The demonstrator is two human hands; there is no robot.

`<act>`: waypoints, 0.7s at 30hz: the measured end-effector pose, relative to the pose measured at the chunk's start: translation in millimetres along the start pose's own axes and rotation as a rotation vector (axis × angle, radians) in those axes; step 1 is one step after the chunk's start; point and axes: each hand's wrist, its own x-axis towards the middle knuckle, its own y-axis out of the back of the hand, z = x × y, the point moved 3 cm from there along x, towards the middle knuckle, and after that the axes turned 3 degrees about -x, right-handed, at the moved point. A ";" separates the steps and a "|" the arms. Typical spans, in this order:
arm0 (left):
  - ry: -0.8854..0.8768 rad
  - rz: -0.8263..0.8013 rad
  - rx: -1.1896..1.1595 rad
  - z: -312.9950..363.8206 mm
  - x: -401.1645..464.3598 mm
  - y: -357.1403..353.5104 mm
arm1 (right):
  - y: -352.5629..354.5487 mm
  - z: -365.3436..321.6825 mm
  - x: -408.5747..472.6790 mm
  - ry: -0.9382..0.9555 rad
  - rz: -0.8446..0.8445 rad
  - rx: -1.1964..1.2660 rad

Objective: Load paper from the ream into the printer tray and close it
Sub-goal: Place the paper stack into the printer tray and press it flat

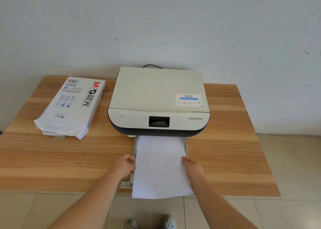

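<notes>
The left hand (125,166) grips the left edge of the paper (160,166), fingers curled onto the sheet's margin with the thumb side up. The right hand (192,168) does the same on the right edge, fingers closed on the stack. Between the two hands the paper lies flat in the tray (134,149), which stands pulled out from the printer (158,96). The far end of the paper reaches under the printer's dark front just ahead of the fingertips; the near end sticks out past the tray and over the counter (225,159) edge, behind both wrists. The tray's side walls show just ahead of each hand, the left wall touching or nearly touching the left knuckles; its near left corner shows beneath the left wrist.

The printer sits straight ahead of the hands, lid closed, a small dark screen (159,121) in its front panel and a sticker (188,99) on the lid's right side. The ream (71,107) lies on the counter well to the left of the left hand and farther away, its wrapper torn open at the near end. Below the forearms, over the tiled floor (286,185), two shoes (169,221) show.
</notes>
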 end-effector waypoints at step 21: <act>-0.115 0.190 0.012 11.7 16.4 -6.0 | -4.8 -22.1 0.7 0.026 -0.005 0.013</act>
